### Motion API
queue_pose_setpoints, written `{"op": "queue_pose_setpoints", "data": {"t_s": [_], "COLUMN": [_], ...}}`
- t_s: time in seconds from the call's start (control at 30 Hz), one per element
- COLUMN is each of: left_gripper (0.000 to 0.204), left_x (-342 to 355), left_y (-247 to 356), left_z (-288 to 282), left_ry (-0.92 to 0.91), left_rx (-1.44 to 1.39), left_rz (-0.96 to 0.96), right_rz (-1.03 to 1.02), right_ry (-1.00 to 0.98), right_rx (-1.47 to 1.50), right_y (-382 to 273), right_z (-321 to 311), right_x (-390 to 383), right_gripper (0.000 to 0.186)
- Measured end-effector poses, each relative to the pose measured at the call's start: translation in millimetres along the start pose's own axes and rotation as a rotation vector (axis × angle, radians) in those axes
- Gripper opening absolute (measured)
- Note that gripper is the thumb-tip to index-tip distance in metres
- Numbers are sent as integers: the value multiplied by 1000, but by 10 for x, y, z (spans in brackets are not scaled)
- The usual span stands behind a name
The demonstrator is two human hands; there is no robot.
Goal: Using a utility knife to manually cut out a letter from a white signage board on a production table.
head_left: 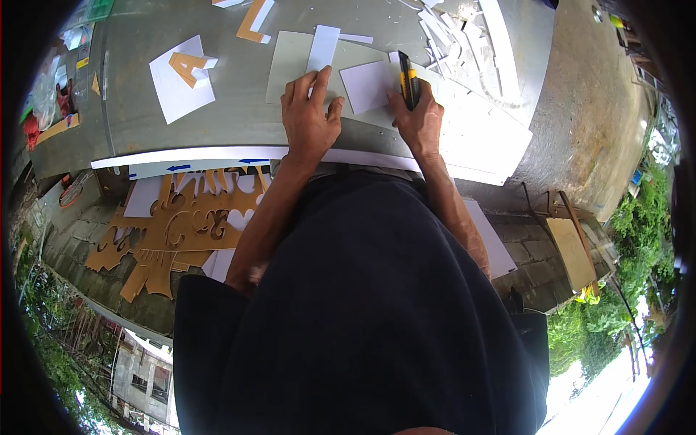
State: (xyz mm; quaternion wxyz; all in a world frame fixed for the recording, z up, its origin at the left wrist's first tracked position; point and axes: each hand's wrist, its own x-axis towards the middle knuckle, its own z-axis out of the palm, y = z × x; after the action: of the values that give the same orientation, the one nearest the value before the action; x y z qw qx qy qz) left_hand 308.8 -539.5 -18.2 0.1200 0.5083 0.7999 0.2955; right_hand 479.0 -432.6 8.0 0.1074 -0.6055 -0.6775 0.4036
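Observation:
My right hand [420,123] is wrapped round a yellow and black utility knife [409,83], its tip pointing away from me. Just left of it lies a whitish square piece [366,86] on a pale grey-green board [288,58]. My left hand [310,119] rests palm down with fingers apart, its fingertips at the near end of a short white strip [324,48]. A thin white sliver [357,38] lies beyond the square. Whether the blade touches anything cannot be made out.
On the metal table [239,101] a brown-faced letter A [191,69] sits on a white sheet [165,94]. An L-shaped piece [254,25] lies farther back. White offcuts [453,36] pile at far right. A long white strip [203,154] lines the near edge, above brown cut-out scraps [181,232].

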Motion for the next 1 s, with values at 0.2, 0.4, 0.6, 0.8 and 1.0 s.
{"op": "queue_pose_setpoints", "data": {"t_s": [0.2, 0.4, 0.6, 0.8, 1.0], "left_gripper": [71, 74, 41, 21, 24], "left_x": [215, 330, 439, 226, 82], "left_y": [37, -53, -83, -33, -15], "left_z": [-49, 48, 19, -89, -49], "left_ry": [85, -41, -71, -138, -271], "left_rx": [187, 129, -55, -657, -491], "left_rz": [-23, -107, -259, -569, -504], "right_rz": [145, 168, 110, 125, 69], "right_ry": [-13, -67, -74, -185, -260], "right_rx": [244, 243, 267, 439, 205], "right_y": [183, 187, 226, 172, 188], "right_z": [-203, -248, -274, -225, -103], "right_x": [-39, -43, -67, -225, -379], "right_gripper": [36, 37, 38, 39, 33]}}
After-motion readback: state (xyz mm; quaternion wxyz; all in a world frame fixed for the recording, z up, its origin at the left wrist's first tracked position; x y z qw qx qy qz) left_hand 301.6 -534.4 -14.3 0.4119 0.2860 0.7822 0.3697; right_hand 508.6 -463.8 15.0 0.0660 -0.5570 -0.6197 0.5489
